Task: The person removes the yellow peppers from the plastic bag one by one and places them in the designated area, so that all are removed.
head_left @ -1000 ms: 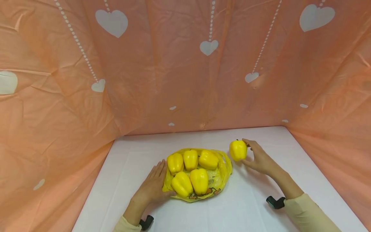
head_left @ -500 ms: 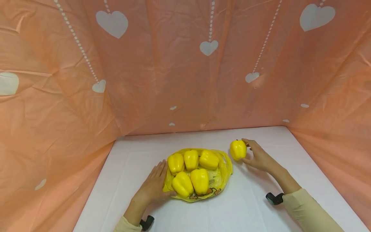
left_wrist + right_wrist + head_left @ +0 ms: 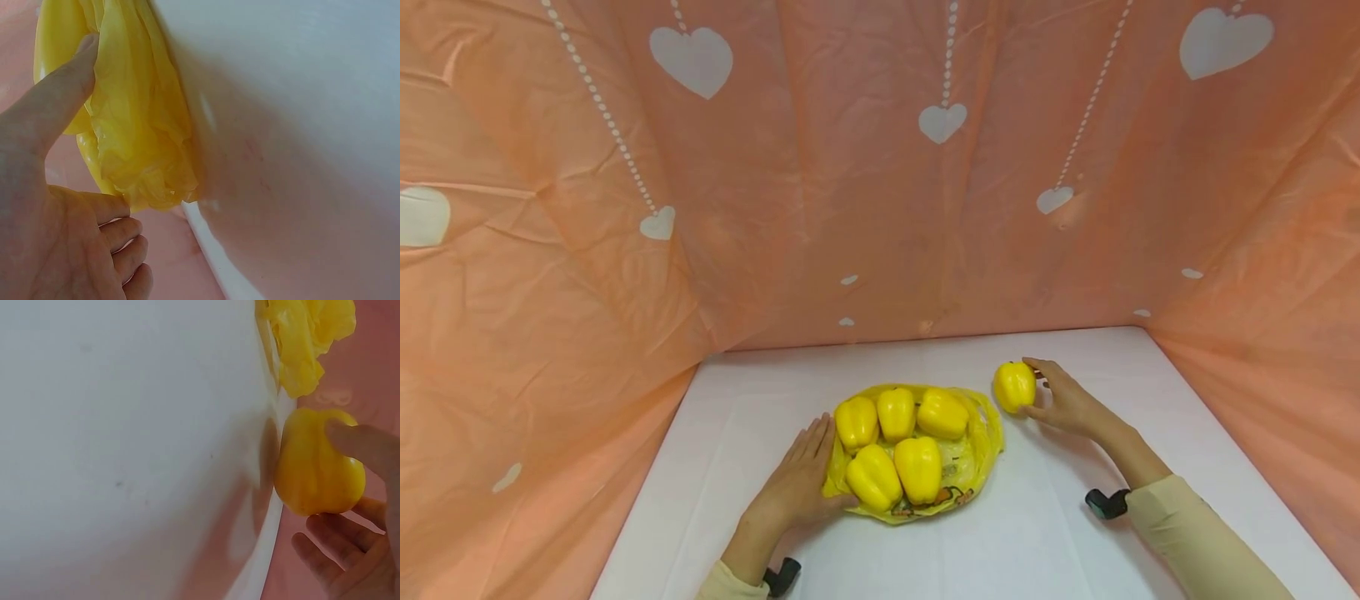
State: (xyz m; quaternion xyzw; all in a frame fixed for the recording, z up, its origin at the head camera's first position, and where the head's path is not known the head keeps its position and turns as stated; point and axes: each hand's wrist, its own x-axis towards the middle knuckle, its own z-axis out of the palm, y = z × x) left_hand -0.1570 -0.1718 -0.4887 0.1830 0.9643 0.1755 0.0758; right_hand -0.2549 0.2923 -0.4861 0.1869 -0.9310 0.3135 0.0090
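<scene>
My right hand point(image 3: 1063, 404) grips a yellow bell pepper point(image 3: 1014, 387) to the right of a yellow plastic bag point(image 3: 973, 458). In the right wrist view, the thumb lies on one side of that pepper point(image 3: 315, 472) and fingers touch the other side; it is on or very close to the table. Several more yellow bell peppers point(image 3: 917, 471) lie on the bag in two rows. At the bag's left edge, my left hand point(image 3: 801, 479) rests with fingers extended. Its thumb touches the crumpled bag side point(image 3: 137, 125) in the left wrist view.
A white cloth covers the table point(image 3: 1015, 550). Orange-pink curtains point(image 3: 880, 208) printed with white hearts stand behind it and on both sides. A black wrist device point(image 3: 1107, 503) sits by the right sleeve, another point(image 3: 782, 577) by the left.
My right hand and its pepper have shifted very slightly left, toward the bag. The left hand, the bag and the peppers on it look unchanged.
</scene>
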